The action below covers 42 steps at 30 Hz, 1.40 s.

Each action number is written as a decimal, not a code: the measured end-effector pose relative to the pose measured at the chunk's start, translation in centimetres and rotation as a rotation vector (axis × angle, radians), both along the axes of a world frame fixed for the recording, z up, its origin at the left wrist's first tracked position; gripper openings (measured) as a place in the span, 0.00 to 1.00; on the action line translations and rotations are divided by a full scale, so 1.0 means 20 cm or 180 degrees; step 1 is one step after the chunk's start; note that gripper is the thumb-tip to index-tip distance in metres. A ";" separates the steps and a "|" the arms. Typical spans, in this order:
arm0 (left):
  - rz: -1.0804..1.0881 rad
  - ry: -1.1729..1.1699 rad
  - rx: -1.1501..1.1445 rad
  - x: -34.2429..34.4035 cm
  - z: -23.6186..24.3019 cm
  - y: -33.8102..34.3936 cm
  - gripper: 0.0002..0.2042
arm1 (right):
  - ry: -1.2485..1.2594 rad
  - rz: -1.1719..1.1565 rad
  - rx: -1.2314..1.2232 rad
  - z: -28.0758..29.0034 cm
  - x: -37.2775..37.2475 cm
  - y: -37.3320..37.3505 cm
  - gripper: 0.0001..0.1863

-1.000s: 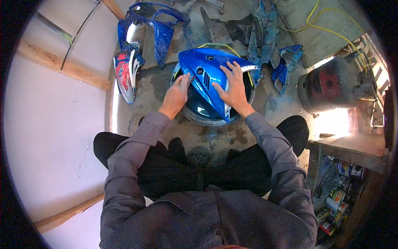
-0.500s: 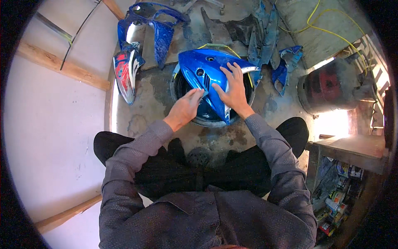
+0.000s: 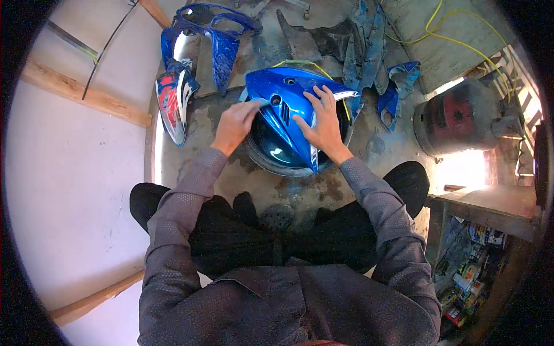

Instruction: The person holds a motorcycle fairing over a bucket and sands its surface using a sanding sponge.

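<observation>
A glossy blue motorcycle fairing panel [image 3: 297, 95] with pale pointed tips lies across a round black bucket [image 3: 271, 164] that holds dark, shiny liquid. My left hand [image 3: 234, 127] is closed, fingertips pinching a small light-blue piece [image 3: 264, 103] against the panel's left edge, near a round hole; whether it is sandpaper or cloth I cannot make out. Flat on the panel's right part rests my right hand [image 3: 324, 124], fingers spread and thumb beside the vent slots, steadying nothing else. The bucket's yellow handle shows behind the panel.
More fairing parts lie on the floor: a blue frame-like one [image 3: 222, 52], a red-white-blue one [image 3: 171, 104], dark panels [image 3: 332, 40] and a small blue piece [image 3: 392, 98]. A rusty metal drum [image 3: 456, 118] stands right, near a wooden bench [image 3: 490, 202] and yellow hose [image 3: 461, 39].
My left hand has slid up and left along the panel's edge with the light-blue piece, from below the vent slots to beside the round hole. My right hand stays in place.
</observation>
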<state>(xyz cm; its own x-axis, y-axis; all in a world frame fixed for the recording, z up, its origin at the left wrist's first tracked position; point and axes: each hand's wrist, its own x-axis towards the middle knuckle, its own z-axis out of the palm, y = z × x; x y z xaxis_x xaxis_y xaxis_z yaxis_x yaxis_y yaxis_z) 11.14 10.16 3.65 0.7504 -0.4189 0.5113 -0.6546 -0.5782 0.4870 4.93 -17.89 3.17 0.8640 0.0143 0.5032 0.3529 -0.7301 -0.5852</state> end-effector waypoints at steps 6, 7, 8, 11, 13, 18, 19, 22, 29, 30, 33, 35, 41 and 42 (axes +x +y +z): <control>-0.0293 -0.0330 0.0735 -0.05 -0.01 -0.01 0.19 | 0.0015 -0.0039 -0.0081 0.00 0.00 -0.02 0.38; -0.0291 -0.0260 0.0829 -0.04 -0.01 0.00 0.18 | 0.0021 -0.0040 -0.0078 0.00 0.00 -0.01 0.38; -0.0283 -0.0191 0.0929 -0.03 -0.01 0.01 0.16 | 0.0018 -0.0030 -0.0075 0.00 0.00 -0.01 0.38; -0.0333 -0.0209 0.0736 -0.02 -0.02 0.01 0.16 | 0.0019 -0.0034 -0.0091 0.00 0.00 -0.01 0.38; -0.0133 0.0010 0.0663 -0.09 -0.04 -0.04 0.17 | -0.0011 -0.0024 -0.0062 0.00 0.00 -0.01 0.38; -0.1042 -0.0365 0.0674 -0.28 -0.13 -0.08 0.20 | -0.0059 0.0001 -0.0040 -0.02 0.00 -0.01 0.38; -0.1037 -0.0365 0.0671 -0.26 -0.13 -0.06 0.20 | -0.0063 0.0001 -0.0033 -0.02 0.00 -0.01 0.38; -0.0562 -0.0210 0.0723 -0.11 -0.05 -0.02 0.21 | -0.0132 0.0021 -0.0062 -0.02 0.00 -0.03 0.38; -0.1181 -0.0349 0.0655 -0.25 -0.14 -0.06 0.22 | -0.0110 0.0041 -0.0063 -0.03 0.01 -0.03 0.38; -0.1184 -0.0382 0.0669 -0.21 -0.13 -0.03 0.22 | -0.0088 0.0040 -0.0057 -0.02 0.01 -0.02 0.38; -0.0430 -0.0060 0.0559 -0.07 -0.08 0.01 0.18 | -0.0055 0.0048 -0.0043 -0.01 0.01 -0.02 0.38; -0.0209 -0.0104 0.0327 -0.14 -0.10 -0.05 0.17 | -0.0048 0.0054 -0.0031 -0.02 0.01 -0.01 0.38; -0.1149 0.0221 0.0422 -0.21 -0.05 -0.06 0.15 | -0.0079 0.0025 -0.0085 -0.02 0.01 -0.04 0.39; -0.0774 0.0505 0.0234 -0.19 0.01 -0.05 0.13 | -0.0092 0.0045 -0.0061 -0.02 0.01 -0.02 0.38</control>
<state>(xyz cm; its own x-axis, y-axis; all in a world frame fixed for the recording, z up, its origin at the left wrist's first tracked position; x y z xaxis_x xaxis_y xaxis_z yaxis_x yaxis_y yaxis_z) 7.28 9.07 3.79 0.6917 -0.6277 0.3572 -0.6972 -0.4514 0.5569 5.20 -18.35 2.84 0.8487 0.0363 0.5276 0.3799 -0.7359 -0.5605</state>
